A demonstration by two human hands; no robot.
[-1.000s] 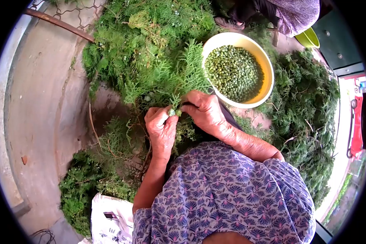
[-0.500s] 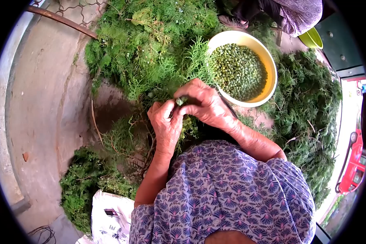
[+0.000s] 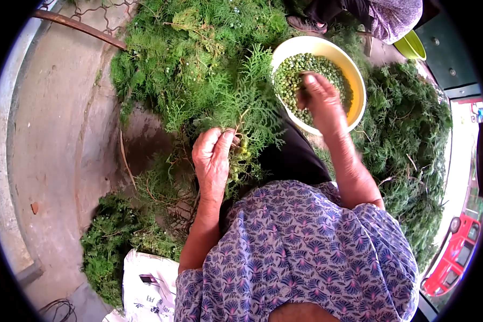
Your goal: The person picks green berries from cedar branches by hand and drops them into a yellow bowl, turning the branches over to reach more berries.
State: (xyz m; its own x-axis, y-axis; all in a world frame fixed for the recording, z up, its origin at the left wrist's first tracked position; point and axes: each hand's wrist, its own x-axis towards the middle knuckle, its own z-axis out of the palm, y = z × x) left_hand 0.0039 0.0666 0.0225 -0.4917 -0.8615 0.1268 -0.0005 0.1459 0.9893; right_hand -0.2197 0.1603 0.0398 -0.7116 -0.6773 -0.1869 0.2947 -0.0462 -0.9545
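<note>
My left hand (image 3: 213,153) is closed on a leafy evergreen sprig (image 3: 252,112), pinching its stem between thumb and fingers. Small green cones (image 3: 243,147) hang from the sprig beside those fingers. Over the yellow bucket (image 3: 359,80) is my right hand (image 3: 324,102), slightly blurred, its fingers apart and pointing toward the far left of the bucket. Nothing shows between them, though their undersides are partly hidden. A thick layer of small round green cones (image 3: 290,75) lies in the bucket.
Cut evergreen branches (image 3: 182,64) are heaped ahead, with another pile (image 3: 402,118) at the right. A white printed sack (image 3: 145,284) lies at lower left. Another person (image 3: 394,19) sits at the top right near a green basin (image 3: 411,47). Outside is a red vehicle (image 3: 456,257).
My right hand has left my left hand and moved up and right over the bucket, its fingers parting. My left hand still holds the sprig, now more fully visible.
</note>
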